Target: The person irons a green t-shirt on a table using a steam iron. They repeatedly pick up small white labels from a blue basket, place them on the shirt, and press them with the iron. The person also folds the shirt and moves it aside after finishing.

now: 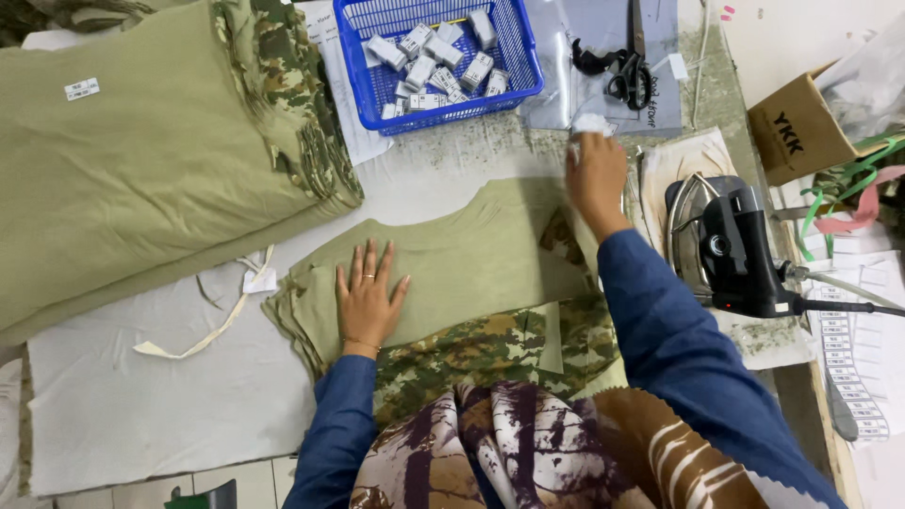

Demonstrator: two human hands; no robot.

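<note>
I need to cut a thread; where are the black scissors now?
The black scissors lie at the top of the head view, right of the blue basket, just above the right hand.

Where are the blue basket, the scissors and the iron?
blue basket (524, 58), head view, on its right wall.
scissors (626, 75), head view, on the black handles.
iron (735, 247), head view, on its black body.

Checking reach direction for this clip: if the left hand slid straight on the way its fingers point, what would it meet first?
The left hand lies flat on the olive fabric piece, fingers pointing up-frame. It would probably cross that piece's far edge onto the white table cover, then reach the blue basket.
</note>
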